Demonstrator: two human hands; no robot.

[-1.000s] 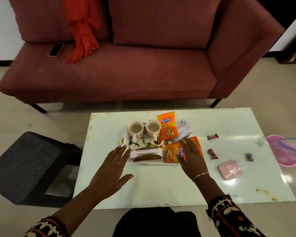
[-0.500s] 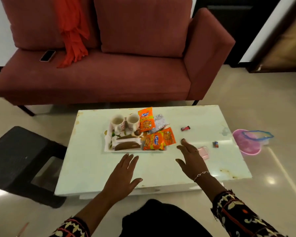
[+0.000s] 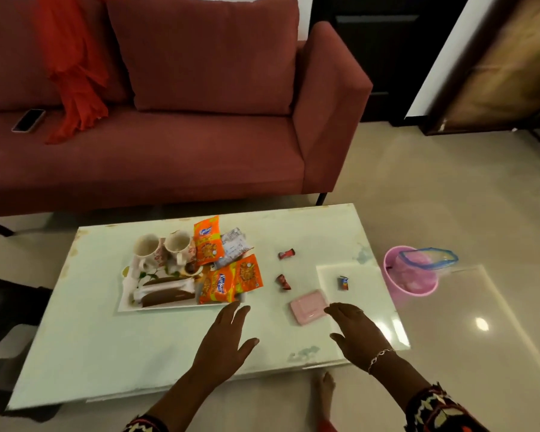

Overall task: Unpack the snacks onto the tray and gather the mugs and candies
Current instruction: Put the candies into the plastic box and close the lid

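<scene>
Two ceramic mugs [image 3: 162, 249] stand upright side by side at the far end of the white rectangular tray [image 3: 169, 307], crowded by glossy orange snack packets [image 3: 228, 280] and brown wrapped bars [image 3: 166, 294]; three small foil-wrapped candies [image 3: 286, 253] lie apart on the bare white table [image 3: 106, 338] to its right. Left hand [image 3: 223, 341] and right hand [image 3: 356, 333] hover flat, fingers spread, holding nothing; a pink rounded-rectangular box [image 3: 309, 307] lies between them, just beside the right fingertips. Pink plastic bin [image 3: 409, 275] on glossy floor, red fabric sofa [image 3: 200, 135] behind.
</scene>
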